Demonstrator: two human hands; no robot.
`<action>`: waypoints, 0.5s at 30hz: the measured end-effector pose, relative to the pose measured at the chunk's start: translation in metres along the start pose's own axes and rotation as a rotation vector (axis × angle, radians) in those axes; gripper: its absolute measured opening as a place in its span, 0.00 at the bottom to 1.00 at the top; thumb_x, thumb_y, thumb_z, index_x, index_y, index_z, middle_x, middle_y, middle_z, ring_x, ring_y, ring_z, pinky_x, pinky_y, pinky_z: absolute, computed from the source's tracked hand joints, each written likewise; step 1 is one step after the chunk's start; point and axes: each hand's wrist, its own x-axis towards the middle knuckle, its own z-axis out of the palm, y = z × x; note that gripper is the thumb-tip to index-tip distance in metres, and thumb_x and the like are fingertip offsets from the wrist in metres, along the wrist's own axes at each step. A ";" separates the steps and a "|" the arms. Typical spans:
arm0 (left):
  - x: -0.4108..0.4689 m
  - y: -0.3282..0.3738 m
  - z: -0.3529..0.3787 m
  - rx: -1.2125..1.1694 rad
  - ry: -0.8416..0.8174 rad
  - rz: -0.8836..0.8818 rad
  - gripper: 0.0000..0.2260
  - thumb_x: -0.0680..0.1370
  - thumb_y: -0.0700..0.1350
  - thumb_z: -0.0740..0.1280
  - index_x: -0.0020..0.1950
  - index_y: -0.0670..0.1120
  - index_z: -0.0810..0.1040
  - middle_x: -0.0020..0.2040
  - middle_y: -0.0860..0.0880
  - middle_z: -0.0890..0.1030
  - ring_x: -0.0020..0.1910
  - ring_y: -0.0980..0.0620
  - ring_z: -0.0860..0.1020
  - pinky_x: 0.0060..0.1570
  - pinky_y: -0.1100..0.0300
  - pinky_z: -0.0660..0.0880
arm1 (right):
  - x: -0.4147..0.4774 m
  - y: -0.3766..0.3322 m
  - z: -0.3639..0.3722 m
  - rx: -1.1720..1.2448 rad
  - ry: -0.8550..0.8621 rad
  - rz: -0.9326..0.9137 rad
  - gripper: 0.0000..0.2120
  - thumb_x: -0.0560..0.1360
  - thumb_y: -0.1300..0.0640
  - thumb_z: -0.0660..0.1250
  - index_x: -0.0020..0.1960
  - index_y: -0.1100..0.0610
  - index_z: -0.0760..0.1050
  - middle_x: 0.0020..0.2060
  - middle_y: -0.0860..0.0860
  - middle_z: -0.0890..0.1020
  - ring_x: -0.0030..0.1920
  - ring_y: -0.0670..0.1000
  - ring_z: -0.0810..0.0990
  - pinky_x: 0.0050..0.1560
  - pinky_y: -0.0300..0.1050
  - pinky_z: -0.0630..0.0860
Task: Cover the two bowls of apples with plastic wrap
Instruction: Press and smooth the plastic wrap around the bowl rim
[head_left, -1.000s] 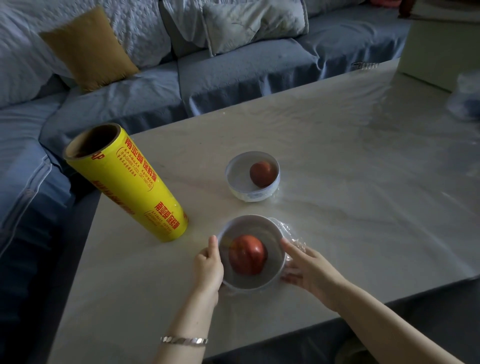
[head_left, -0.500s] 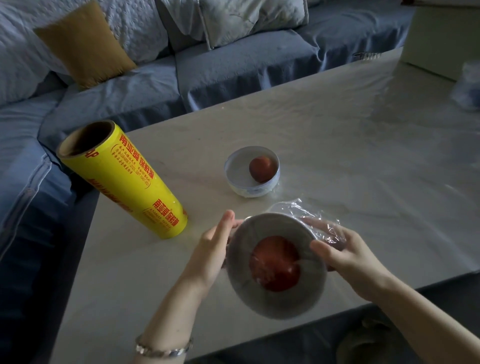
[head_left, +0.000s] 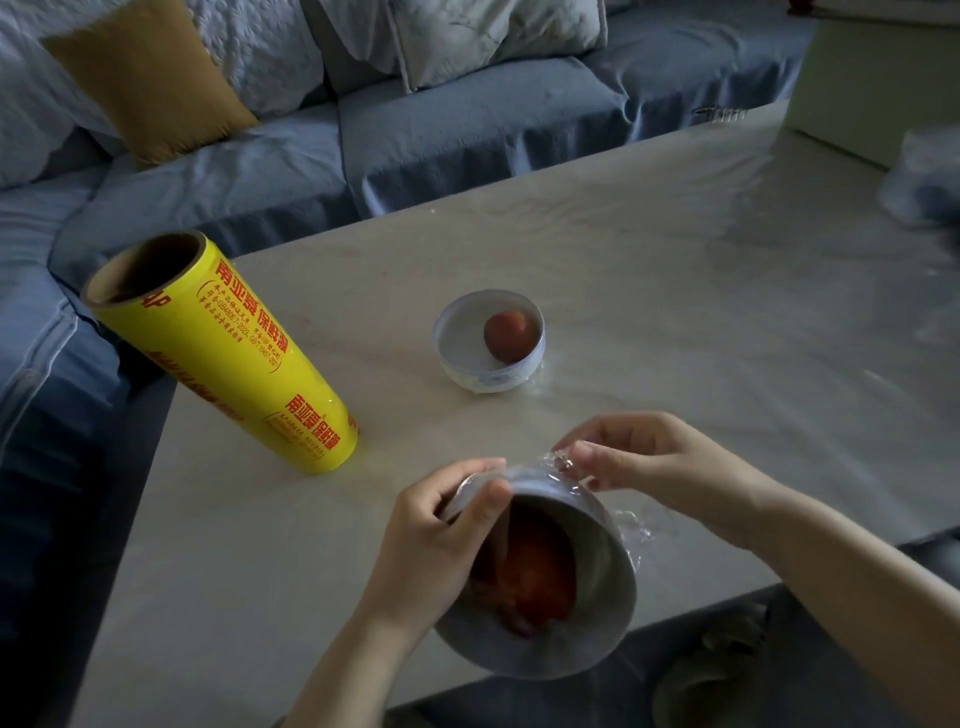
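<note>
I hold the near bowl (head_left: 597, 613) above the table's front edge, tipped toward me, with a red apple (head_left: 535, 577) inside under clear plastic wrap (head_left: 626, 525). My left hand (head_left: 431, 540) grips the bowl's far-left rim, thumb over the wrapped top. My right hand (head_left: 649, 457) pinches a bunch of loose wrap at the bowl's far side. The second bowl (head_left: 488, 348), white with a red apple (head_left: 509, 335), stands on the table further back with film across its mouth. A big yellow roll of plastic wrap (head_left: 223, 353) lies at the left.
The pale table (head_left: 675, 291) runs to the right and back. A blue sofa (head_left: 467, 124) with a mustard cushion (head_left: 150, 78) borders its far and left sides. A pale box (head_left: 872, 78) and a crumpled clear bag (head_left: 924, 176) sit at the far right.
The near bowl has been lifted off the table and tipped toward me. My right hand moved from its side to the wrap bunched at its far side; my left hand closed on the rim.
</note>
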 end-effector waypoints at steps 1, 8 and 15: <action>-0.001 0.001 0.000 0.003 -0.007 0.005 0.18 0.61 0.65 0.65 0.42 0.56 0.81 0.44 0.66 0.83 0.46 0.68 0.79 0.45 0.76 0.71 | 0.002 -0.005 0.001 -0.023 0.018 -0.003 0.20 0.62 0.39 0.73 0.41 0.56 0.82 0.37 0.53 0.84 0.41 0.47 0.81 0.51 0.46 0.77; -0.006 0.005 -0.001 0.090 -0.043 0.014 0.16 0.57 0.64 0.66 0.40 0.60 0.79 0.42 0.72 0.80 0.47 0.70 0.78 0.45 0.78 0.70 | 0.008 -0.020 0.004 -0.119 0.309 -0.214 0.11 0.72 0.54 0.67 0.36 0.62 0.76 0.21 0.48 0.75 0.23 0.42 0.71 0.29 0.31 0.69; -0.015 0.013 -0.003 -0.012 -0.064 0.124 0.25 0.56 0.73 0.68 0.44 0.58 0.81 0.46 0.68 0.82 0.48 0.67 0.79 0.45 0.77 0.71 | 0.019 -0.011 0.012 -0.368 0.360 -0.232 0.12 0.74 0.53 0.67 0.37 0.60 0.71 0.27 0.53 0.73 0.23 0.45 0.70 0.22 0.30 0.66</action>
